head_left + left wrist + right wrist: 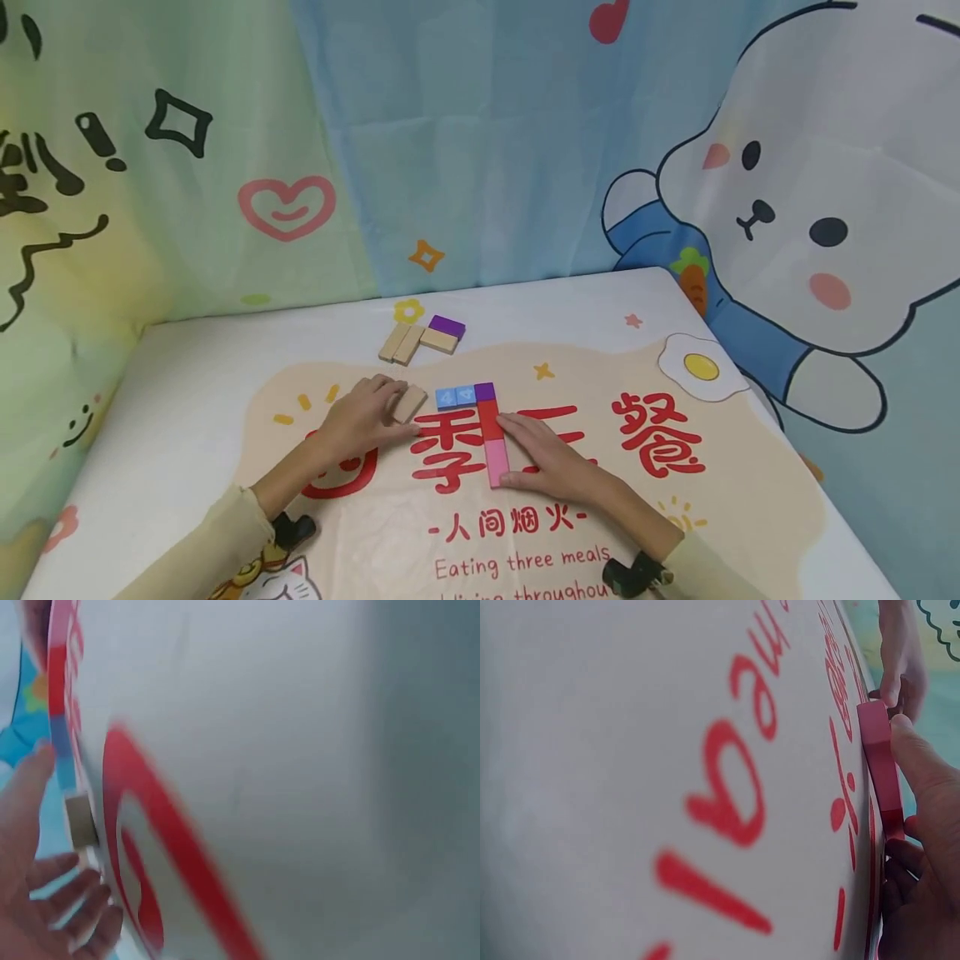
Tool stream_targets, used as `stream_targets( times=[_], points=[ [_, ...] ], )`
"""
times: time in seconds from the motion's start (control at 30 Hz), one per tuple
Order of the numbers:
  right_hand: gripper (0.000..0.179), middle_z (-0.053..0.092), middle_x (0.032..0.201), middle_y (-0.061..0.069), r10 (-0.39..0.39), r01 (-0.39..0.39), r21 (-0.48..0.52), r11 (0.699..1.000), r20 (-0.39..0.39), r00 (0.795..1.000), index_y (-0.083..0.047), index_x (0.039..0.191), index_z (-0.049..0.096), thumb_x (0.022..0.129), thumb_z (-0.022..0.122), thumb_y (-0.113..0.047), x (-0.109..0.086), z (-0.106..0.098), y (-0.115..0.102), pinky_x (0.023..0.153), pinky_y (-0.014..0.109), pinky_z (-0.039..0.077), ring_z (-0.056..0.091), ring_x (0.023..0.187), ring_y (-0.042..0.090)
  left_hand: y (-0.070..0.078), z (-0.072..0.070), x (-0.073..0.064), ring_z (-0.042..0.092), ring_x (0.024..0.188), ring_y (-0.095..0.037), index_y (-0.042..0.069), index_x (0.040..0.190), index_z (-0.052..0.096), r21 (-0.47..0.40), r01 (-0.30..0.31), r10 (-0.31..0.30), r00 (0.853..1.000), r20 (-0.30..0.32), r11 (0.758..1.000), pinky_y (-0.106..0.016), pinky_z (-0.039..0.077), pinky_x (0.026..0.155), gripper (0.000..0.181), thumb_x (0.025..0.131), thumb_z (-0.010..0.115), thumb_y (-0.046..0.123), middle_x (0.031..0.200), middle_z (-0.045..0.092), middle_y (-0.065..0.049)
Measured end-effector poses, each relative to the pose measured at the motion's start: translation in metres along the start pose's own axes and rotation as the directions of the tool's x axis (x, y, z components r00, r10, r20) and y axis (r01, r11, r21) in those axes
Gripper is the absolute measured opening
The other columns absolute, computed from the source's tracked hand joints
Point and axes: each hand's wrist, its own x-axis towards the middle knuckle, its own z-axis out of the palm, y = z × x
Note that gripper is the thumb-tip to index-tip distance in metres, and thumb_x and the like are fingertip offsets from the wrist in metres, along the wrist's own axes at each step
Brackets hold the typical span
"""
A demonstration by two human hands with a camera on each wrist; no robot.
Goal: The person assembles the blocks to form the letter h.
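Note:
My left hand (363,417) is beside a plain wooden block (410,404), fingers near its far end and thumb near its close end. In the left wrist view that block (81,820) shows past the spread thumb and loosely bent fingers. To its right lie two light blue blocks (455,397) marked 4, then a purple block (485,391). A red block (490,419) and a pink block (497,463) run from the purple one toward me. My right hand (558,462) rests along their right side, index fingertip at the red block, thumb at the pink block's near end.
Farther back lie several plain wooden blocks (407,343) and another purple block (447,326). A printed cloth (570,325) with red characters covers the table. Behind the table's far edge hangs a patterned curtain (480,167).

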Motion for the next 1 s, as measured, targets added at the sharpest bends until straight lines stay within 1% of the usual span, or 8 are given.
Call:
stream_targets(
  times=[0.07,0.17,0.3,0.47,0.6,0.7,0.83,1.0],
  points=[
    [0.087,0.030,0.158,0.003,-0.001,0.001,-0.003,1.000,-0.007,1.000,-0.023,0.153,0.028,0.083,0.066,-0.057,0.000,-0.001,0.000,0.103,0.054,0.045,0.032,0.143,0.028,0.007,0.004,-0.003,0.057,0.103,-0.021,0.011,0.129,0.060,0.012,0.020,-0.019,0.998,-0.063,1.000,-0.035,0.055,0.079,0.072,0.073,0.079,0.054,0.124,0.061,-0.006],
    [0.087,0.031,0.158,0.004,-0.004,0.004,0.005,1.000,-0.013,1.000,-0.022,0.153,0.028,0.083,0.067,-0.055,-0.001,0.000,0.000,0.103,0.054,0.045,0.032,0.143,0.028,0.012,0.009,-0.003,0.056,0.095,-0.017,0.011,0.124,0.064,0.022,0.043,-0.040,0.992,-0.116,0.999,-0.028,0.050,0.072,0.065,0.074,0.079,0.050,0.120,0.062,-0.005],
    [0.086,0.030,0.158,0.004,-0.004,0.004,0.008,1.000,-0.004,1.000,-0.022,0.153,0.028,0.084,0.067,-0.055,-0.001,0.002,0.001,0.105,0.054,0.043,0.031,0.144,0.028,0.014,0.014,-0.001,0.053,0.087,-0.015,0.010,0.114,0.067,0.049,0.070,-0.061,0.985,-0.160,0.996,-0.024,0.044,0.067,0.050,0.077,0.079,0.042,0.109,0.064,-0.003],
    [0.087,0.030,0.158,0.002,0.004,-0.004,0.004,1.000,-0.009,1.000,-0.024,0.153,0.028,0.083,0.067,-0.056,-0.001,0.003,0.002,0.104,0.054,0.044,0.031,0.144,0.027,0.013,0.014,0.002,0.053,0.083,-0.016,0.010,0.104,0.069,0.058,0.061,-0.049,0.979,-0.200,0.996,-0.029,0.046,0.071,0.037,0.077,0.080,0.033,0.099,0.064,-0.003],
    [0.087,0.030,0.158,0.001,0.006,-0.007,-0.004,1.000,-0.011,1.000,-0.025,0.153,0.028,0.083,0.067,-0.056,0.000,0.002,0.002,0.104,0.053,0.045,0.032,0.143,0.026,0.010,0.012,0.004,0.057,0.092,-0.018,0.011,0.106,0.070,0.019,0.005,-0.001,0.982,-0.188,1.000,-0.037,0.050,0.084,0.039,0.076,0.082,0.032,0.106,0.066,-0.004],
    [0.087,0.030,0.158,0.001,0.007,-0.007,-0.006,1.000,-0.004,1.000,-0.025,0.154,0.028,0.083,0.067,-0.057,0.000,0.002,0.002,0.104,0.053,0.044,0.032,0.144,0.026,0.008,0.011,0.004,0.058,0.100,-0.019,0.013,0.110,0.070,-0.030,-0.011,0.006,0.989,-0.148,0.999,-0.042,0.049,0.093,0.040,0.077,0.081,0.032,0.112,0.065,-0.004],
    [0.087,0.030,0.158,0.002,0.004,-0.004,-0.001,1.000,0.000,1.000,-0.024,0.153,0.028,0.083,0.066,-0.057,0.000,0.001,0.002,0.104,0.054,0.044,0.032,0.143,0.027,0.006,0.010,0.005,0.057,0.106,-0.020,0.015,0.113,0.069,-0.063,0.001,-0.008,0.995,-0.103,0.998,-0.044,0.047,0.097,0.040,0.079,0.080,0.032,0.116,0.064,-0.004],
    [0.087,0.030,0.158,0.002,0.002,-0.002,0.000,1.000,0.002,1.000,-0.024,0.154,0.028,0.083,0.066,-0.057,0.000,0.000,0.001,0.104,0.054,0.044,0.032,0.143,0.027,0.006,0.009,0.006,0.057,0.106,-0.021,0.015,0.113,0.070,-0.066,-0.007,0.000,0.995,-0.104,0.998,-0.045,0.047,0.096,0.040,0.079,0.079,0.033,0.116,0.064,-0.004]
  ],
)
